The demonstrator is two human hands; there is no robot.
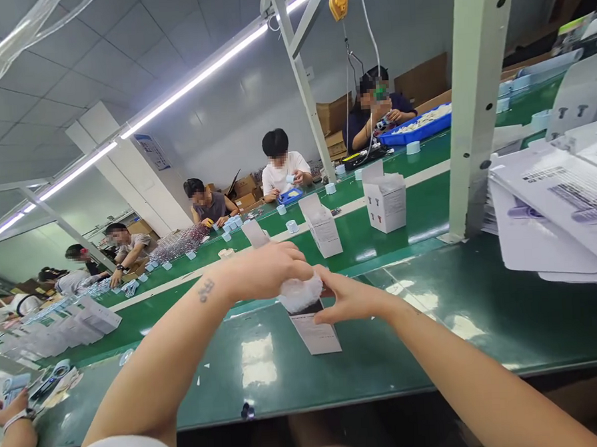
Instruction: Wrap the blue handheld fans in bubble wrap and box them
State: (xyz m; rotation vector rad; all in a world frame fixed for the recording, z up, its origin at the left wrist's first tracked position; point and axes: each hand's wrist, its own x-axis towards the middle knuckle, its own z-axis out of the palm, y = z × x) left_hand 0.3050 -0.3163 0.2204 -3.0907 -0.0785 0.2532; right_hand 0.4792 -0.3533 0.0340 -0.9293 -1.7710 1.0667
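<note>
A white printed carton [317, 336] stands slightly tilted on the green bench in front of me, with its top end open. My right hand [349, 295] grips it from the right, thumb on the near face and fingers behind. From above, my left hand [273, 268] is closed on a white translucent bubble-wrap bundle [301, 295] at the carton's mouth. What the wrap contains is hidden, and my left fingertips are partly covered by the hand itself.
Beyond my hands, a green conveyor carries open white boxes [386, 202] and small light-blue parts [292, 226]. Flat cartons [552, 203] are stacked at the right beside a white post [477, 107]. Several people work across the belt; a co-worker's hand [12, 408] is at lower left.
</note>
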